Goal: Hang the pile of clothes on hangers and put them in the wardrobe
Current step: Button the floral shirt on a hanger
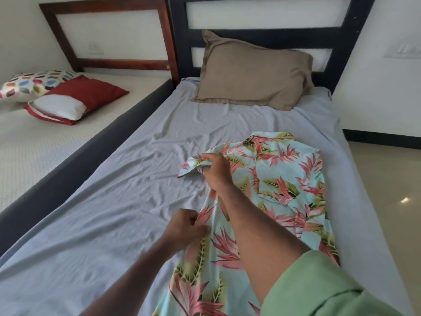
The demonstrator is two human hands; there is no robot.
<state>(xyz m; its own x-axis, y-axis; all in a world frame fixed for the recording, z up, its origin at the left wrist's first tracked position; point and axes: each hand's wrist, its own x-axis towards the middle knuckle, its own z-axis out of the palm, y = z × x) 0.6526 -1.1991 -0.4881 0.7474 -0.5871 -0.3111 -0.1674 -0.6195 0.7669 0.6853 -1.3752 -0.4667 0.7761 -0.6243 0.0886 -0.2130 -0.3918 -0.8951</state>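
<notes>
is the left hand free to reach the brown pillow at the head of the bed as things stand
Probably not yet: the left hand is pinching the floral shirt's edge. Otherwise only bare grey sheet lies between it and the brown pillow.

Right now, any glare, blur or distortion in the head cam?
Head view: wide-angle bend bows the headboards and bed edges; small glare spot on the floor at right; left hand slightly motion-blurred, right hand and shirt sharper; soft daylight, faint shadows.
</notes>
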